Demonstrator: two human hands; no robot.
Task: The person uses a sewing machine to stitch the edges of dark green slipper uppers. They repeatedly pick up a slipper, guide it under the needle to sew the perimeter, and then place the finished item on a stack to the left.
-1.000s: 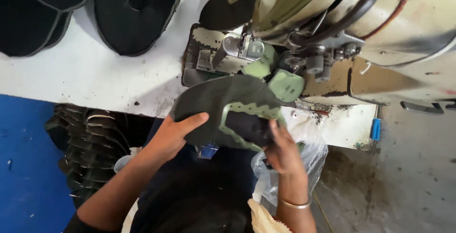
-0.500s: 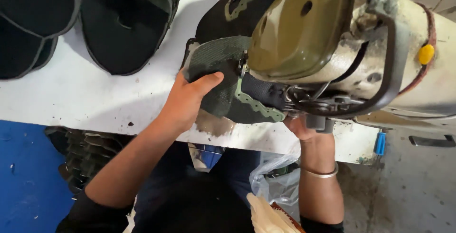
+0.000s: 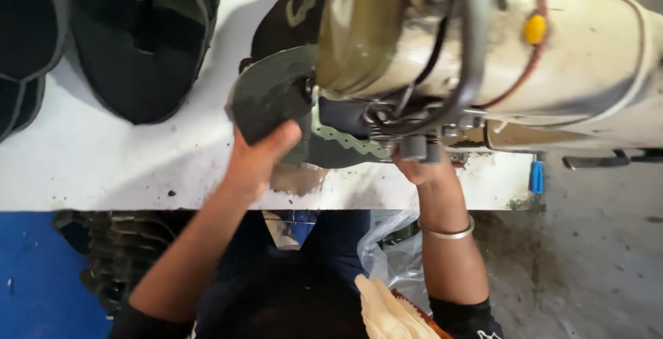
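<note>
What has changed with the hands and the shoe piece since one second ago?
The dark green shoe upper has moved from the table's near edge up under the sewing machine head. The left hand keeps its grip on it; the right hand has slid below the machine, mostly hidden now. The black uppers on the white table stayed put.

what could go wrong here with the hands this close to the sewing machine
The right hand is mostly hidden under the sewing machine head, so its fingers could stray near the needle unseen. The left hand grips only one edge of the dark shoe upper; it could twist and skew the seam.
</note>
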